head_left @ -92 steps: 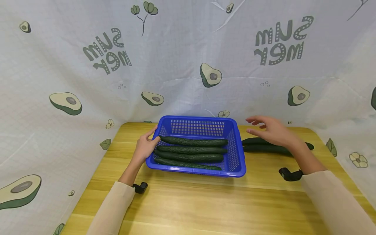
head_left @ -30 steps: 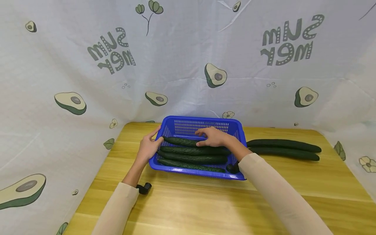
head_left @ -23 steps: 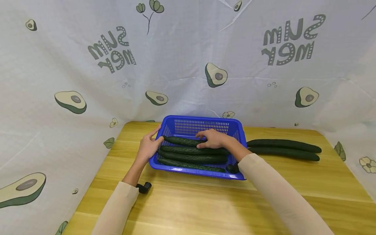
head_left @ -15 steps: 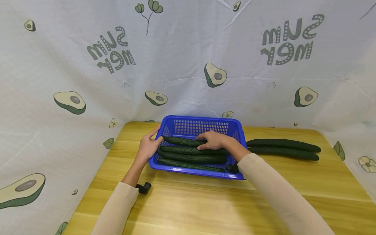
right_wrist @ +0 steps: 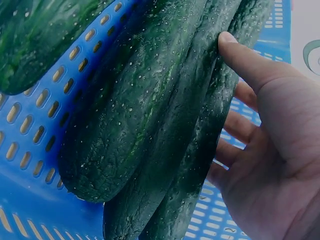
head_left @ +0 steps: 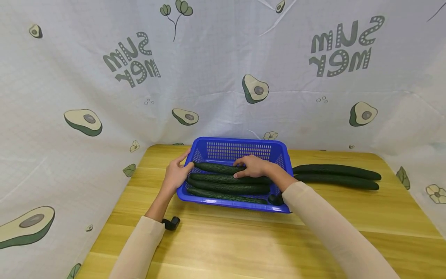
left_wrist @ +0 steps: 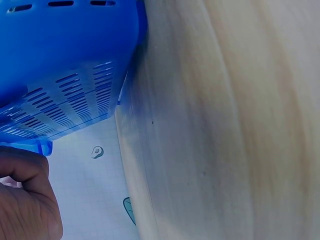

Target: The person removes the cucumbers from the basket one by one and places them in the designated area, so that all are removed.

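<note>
A blue plastic basket (head_left: 226,204) holds several long green cucumbers lying side by side. My left hand (head_left: 173,174) grips the basket's left rim, thumb over the edge; the left wrist view shows the basket wall (left_wrist: 75,90) and part of that hand (left_wrist: 27,195). Inside the basket, my right hand (head_left: 256,167) holds the rearmost cucumber (head_left: 216,167), hiding its right part. In the right wrist view the thumb is on the near side of this cucumber (right_wrist: 202,135) and the other fingers are behind it.
Two more cucumbers (head_left: 338,169) lie together on the wooden table (head_left: 223,248), right of the basket. A patterned cloth (head_left: 216,69) hangs behind the table. A black wrist camera (head_left: 275,199) sits low over the basket's front right corner.
My right hand has moved left from above the two table cucumbers into the basket, then lowered slightly and closed around the rearmost cucumber. The left hand stays on the rim.
</note>
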Action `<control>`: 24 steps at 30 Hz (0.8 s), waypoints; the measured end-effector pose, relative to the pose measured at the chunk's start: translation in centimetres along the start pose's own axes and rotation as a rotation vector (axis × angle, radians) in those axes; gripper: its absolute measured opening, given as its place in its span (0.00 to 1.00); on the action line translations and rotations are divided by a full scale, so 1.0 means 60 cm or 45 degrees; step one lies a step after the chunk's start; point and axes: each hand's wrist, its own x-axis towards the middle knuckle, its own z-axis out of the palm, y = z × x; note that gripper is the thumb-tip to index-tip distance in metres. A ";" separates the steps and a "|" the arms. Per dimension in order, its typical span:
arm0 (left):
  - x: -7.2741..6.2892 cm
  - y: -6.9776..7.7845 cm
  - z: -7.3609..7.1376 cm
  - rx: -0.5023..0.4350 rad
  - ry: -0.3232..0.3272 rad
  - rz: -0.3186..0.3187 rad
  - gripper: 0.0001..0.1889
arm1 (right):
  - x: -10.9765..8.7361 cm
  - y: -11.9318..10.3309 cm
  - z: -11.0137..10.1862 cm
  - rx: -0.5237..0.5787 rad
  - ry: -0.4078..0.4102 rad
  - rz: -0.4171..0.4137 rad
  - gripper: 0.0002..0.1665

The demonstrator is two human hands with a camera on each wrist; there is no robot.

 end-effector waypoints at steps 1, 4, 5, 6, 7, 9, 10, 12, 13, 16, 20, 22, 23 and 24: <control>0.000 0.000 0.001 0.000 0.001 -0.003 0.32 | 0.000 0.001 0.000 0.006 0.007 0.002 0.32; 0.001 -0.001 0.001 0.002 0.000 -0.010 0.32 | 0.000 0.002 -0.002 0.022 0.026 -0.011 0.28; 0.001 -0.001 0.001 0.000 0.000 -0.010 0.32 | 0.000 0.002 -0.003 0.032 0.033 -0.020 0.27; 0.001 -0.001 0.001 -0.002 0.002 -0.010 0.32 | 0.000 0.001 -0.004 0.039 0.044 -0.030 0.26; 0.002 -0.001 0.001 -0.004 0.003 -0.010 0.32 | -0.001 0.000 -0.005 0.053 0.053 -0.035 0.26; 0.003 0.000 0.001 -0.010 0.005 -0.007 0.32 | -0.003 -0.002 -0.008 0.075 0.076 -0.037 0.26; 0.003 0.000 0.001 -0.011 0.007 -0.005 0.32 | -0.004 -0.003 -0.009 0.090 0.087 -0.037 0.26; 0.003 0.000 0.000 -0.012 0.006 -0.004 0.32 | -0.006 -0.004 -0.012 0.103 0.119 -0.038 0.27; 0.003 0.000 -0.001 -0.010 0.005 -0.003 0.32 | -0.007 -0.004 -0.013 0.112 0.133 -0.033 0.28; 0.002 0.000 -0.001 -0.004 0.001 0.001 0.32 | -0.010 -0.004 -0.017 0.139 0.171 -0.024 0.29; 0.001 -0.001 -0.001 -0.012 -0.008 0.004 0.31 | -0.013 -0.004 -0.021 0.166 0.226 -0.014 0.30; 0.001 0.000 -0.001 -0.013 -0.008 -0.001 0.31 | -0.016 -0.008 -0.025 0.171 0.261 -0.023 0.30; 0.001 0.000 -0.001 -0.017 -0.012 -0.006 0.32 | -0.016 -0.011 -0.027 0.172 0.280 -0.030 0.30; 0.001 0.000 -0.001 -0.020 -0.008 -0.008 0.32 | -0.017 -0.014 -0.030 0.168 0.302 -0.043 0.30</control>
